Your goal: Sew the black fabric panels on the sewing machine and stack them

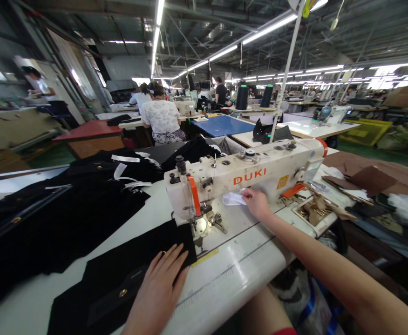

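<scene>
A black fabric panel (120, 270) with a small gold fitting lies flat on the sewing table, its far corner close to the needle area. My left hand (165, 279) rests on it, palm down with fingers stretched out. Under the arm of the white sewing machine (218, 174), my right hand (258, 203) pinches the edge of a white slip (234, 198), which looks like a label or a small packet of them. The fingertips are partly turned away from view.
A heap of black pieces (85, 200) with white tags covers the table's left side. At the right, a small tray (312, 214) holds brown scraps and metal bits beside brown material (371, 179). Other people sit at machines further back, one in a patterned white top (160, 116).
</scene>
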### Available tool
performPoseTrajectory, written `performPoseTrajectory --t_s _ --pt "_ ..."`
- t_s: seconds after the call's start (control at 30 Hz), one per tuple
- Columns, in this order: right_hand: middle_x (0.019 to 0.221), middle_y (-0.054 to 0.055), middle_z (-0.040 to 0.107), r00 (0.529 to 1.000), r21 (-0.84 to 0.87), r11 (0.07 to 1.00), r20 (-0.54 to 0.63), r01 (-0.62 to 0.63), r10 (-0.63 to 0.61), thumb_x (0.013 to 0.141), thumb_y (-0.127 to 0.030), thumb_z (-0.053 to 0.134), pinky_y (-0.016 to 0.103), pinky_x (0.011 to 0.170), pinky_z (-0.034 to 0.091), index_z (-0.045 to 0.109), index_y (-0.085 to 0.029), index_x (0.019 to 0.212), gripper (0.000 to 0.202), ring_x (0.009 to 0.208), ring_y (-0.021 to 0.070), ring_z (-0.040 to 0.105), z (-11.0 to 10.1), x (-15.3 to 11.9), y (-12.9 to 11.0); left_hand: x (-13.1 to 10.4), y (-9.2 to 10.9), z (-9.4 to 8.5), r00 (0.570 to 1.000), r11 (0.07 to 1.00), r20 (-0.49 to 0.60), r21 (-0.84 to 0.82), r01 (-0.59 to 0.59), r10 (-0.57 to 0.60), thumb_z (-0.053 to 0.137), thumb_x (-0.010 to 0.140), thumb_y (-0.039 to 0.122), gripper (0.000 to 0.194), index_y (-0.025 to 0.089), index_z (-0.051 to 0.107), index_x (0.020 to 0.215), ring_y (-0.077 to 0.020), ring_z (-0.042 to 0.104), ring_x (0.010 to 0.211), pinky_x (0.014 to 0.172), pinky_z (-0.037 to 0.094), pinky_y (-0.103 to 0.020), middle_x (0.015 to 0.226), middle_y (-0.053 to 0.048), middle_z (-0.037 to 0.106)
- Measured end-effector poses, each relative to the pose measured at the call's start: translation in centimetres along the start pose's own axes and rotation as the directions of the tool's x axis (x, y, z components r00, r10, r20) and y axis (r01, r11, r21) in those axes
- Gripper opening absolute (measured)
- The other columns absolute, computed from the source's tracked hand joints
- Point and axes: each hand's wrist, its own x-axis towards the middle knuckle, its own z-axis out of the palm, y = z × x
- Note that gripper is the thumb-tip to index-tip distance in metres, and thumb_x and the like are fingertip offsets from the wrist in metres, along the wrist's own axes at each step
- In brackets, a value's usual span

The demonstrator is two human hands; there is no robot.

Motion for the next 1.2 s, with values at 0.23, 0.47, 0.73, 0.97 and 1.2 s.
performPoseTrajectory --t_s 0.23,0.47,0.73,0.97,1.2 --pt "0.085 0.006 0.074 0.998 -0.007 1.000 -0.064 -0.003 0.003 0.079 -0.019 0.054 0.029 0.072 0.051 0.074 -0.019 0.083 0.020 0.076 0.0189 0.066 -0.1 1.0 -0.7 -0.1 0.0 0.0 0.999 0.998 0.012 -0.055 0.040 -0.040 0.045 0.092 0.043 0.041 0.022 0.063 0.122 -0.0258 0.056 0.123 0.105 0.043 -0.047 0.130 -0.007 0.063" --pt "0.088 0.007 0.072 0.989 -0.023 0.989 0.017 0.148 -0.147 0.083 -0.017 0.056 0.030 0.076 0.048 0.073 -0.019 0.084 0.018 0.084 0.0211 0.065 -1.6 -0.9 -2.4 0.0 0.0 -0.5 0.997 1.000 -0.075 -0.010 -0.004 0.003 0.047 0.092 0.039 0.038 0.021 0.063 0.121 -0.0266 0.057 0.120 0.103 0.043 -0.048 0.128 -0.009 0.064" --pt "0.071 0.005 0.063 0.726 -0.089 0.743 0.318 0.663 -0.610 0.087 -0.016 0.056 0.029 0.067 0.042 0.067 -0.019 0.074 0.018 0.072 0.0181 0.055 -1.1 -10.1 -8.6 0.1 3.5 -2.8 0.948 0.993 -0.296 0.054 -0.106 0.117 0.050 0.090 0.016 0.043 0.016 0.048 0.134 -0.0253 0.052 0.126 0.110 0.035 -0.045 0.132 -0.012 0.060" --pt "0.072 0.003 0.063 0.696 0.078 0.742 0.292 0.666 -0.656 0.091 -0.019 0.054 0.029 0.067 0.043 0.067 -0.018 0.077 0.019 0.072 0.0171 0.056 1.8 -11.2 -13.6 1.5 2.7 -2.3 0.944 0.995 -0.317 0.040 -0.088 0.096 0.040 0.095 0.014 0.034 0.010 0.055 0.125 -0.0201 0.066 0.091 0.090 0.052 -0.036 0.099 -0.010 0.071" --pt "0.089 0.007 0.069 0.789 0.178 0.821 0.227 0.543 -0.571 0.092 -0.016 0.051 0.031 0.077 0.048 0.069 -0.018 0.098 0.019 0.083 0.0189 0.060 1.9 -10.5 -11.9 3.4 -1.2 -2.3 0.949 0.992 -0.301 -0.050 -0.117 0.097 0.041 0.093 0.010 0.028 0.016 0.067 0.097 -0.0183 0.066 0.088 0.092 0.053 -0.039 0.093 -0.006 0.072"
